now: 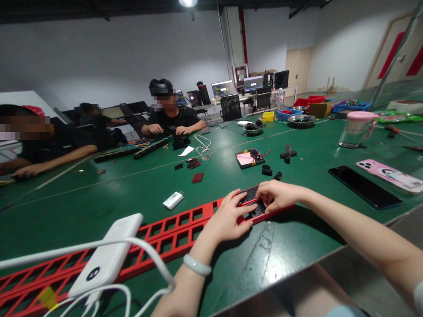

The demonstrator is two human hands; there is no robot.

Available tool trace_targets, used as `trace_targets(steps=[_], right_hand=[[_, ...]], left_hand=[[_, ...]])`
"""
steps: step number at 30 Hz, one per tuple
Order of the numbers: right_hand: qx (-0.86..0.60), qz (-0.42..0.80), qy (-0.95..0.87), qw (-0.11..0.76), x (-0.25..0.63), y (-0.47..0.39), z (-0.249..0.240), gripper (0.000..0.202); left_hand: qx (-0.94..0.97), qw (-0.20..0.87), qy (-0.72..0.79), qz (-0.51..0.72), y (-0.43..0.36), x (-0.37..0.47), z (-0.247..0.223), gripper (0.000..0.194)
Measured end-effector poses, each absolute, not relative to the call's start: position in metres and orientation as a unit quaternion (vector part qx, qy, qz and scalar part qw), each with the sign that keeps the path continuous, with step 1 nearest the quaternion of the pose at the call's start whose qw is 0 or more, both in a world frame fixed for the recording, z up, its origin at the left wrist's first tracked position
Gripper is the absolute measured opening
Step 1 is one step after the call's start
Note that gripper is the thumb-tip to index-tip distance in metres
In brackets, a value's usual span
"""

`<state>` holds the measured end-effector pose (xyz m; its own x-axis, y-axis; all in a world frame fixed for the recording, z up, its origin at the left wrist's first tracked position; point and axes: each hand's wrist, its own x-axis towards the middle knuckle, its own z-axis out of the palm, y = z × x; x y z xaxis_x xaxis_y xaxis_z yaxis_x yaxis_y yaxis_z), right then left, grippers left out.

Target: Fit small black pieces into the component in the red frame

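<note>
A long red frame point(180, 224) with rows of square openings runs across the green table. Black pieces point(250, 193) fill openings at its right end. My left hand point(231, 218) lies over the frame there, fingers spread, their tips touching the frame and the black pieces. On the right end, my right hand point(276, 195) is bent with thumb and fingers drawn together at a black piece; what is between the fingertips is too small to make out. A white power bank point(112, 251) with white cables rests across the frame on the left.
Beyond the frame are a white charger point(173, 200), a brown square point(197, 178), a black tray point(249, 158) and small black parts point(267, 170). A dark phone point(365, 187), a pink phone point(390, 175) and a cup point(352, 132) stand right. People sit across the table.
</note>
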<state>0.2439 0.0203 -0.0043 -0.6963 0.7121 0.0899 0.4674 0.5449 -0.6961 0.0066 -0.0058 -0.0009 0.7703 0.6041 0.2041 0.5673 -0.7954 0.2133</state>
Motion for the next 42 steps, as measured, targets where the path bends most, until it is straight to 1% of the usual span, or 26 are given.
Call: trace_targets(steps=[7,13,29,32,34,36,38,40,42], right_hand=[[-0.352,0.340,-0.850,0.196,0.242,0.022,-0.008,0.035],[-0.351,0.353,-0.846,0.188,0.241,0.023,-0.009,0.038],[-0.330,0.338,-0.861,0.186,0.242,0.026,-0.011,0.040],[-0.302,0.292,-0.883,0.210,0.240,0.027,-0.010,0.029],[-0.313,0.232,-0.882,0.263,0.243,0.032,-0.011,0.022],[-0.366,0.151,-0.858,0.328,0.250,0.043,-0.013,0.019],[-0.442,0.064,-0.819,0.361,0.265,0.057,-0.017,0.018],[-0.514,-0.005,-0.790,0.335,0.283,0.070,-0.021,0.020],[-0.570,-0.042,-0.780,0.257,0.300,0.079,-0.024,0.023]], left_hand=[[0.938,0.071,0.314,0.128,-0.007,0.006,0.001,0.045],[0.938,0.073,0.316,0.125,-0.006,0.005,0.001,0.044],[0.940,0.062,0.311,0.124,-0.005,0.004,-0.001,0.044],[0.941,0.060,0.309,0.125,-0.005,0.005,-0.001,0.044],[0.941,0.059,0.309,0.126,-0.005,0.005,-0.001,0.044],[0.940,0.059,0.310,0.127,-0.006,0.005,-0.001,0.044],[0.940,0.060,0.310,0.127,-0.006,0.005,-0.001,0.043],[0.941,0.060,0.309,0.127,-0.006,0.005,-0.001,0.044],[0.941,0.060,0.308,0.129,-0.005,0.005,-0.002,0.044]])
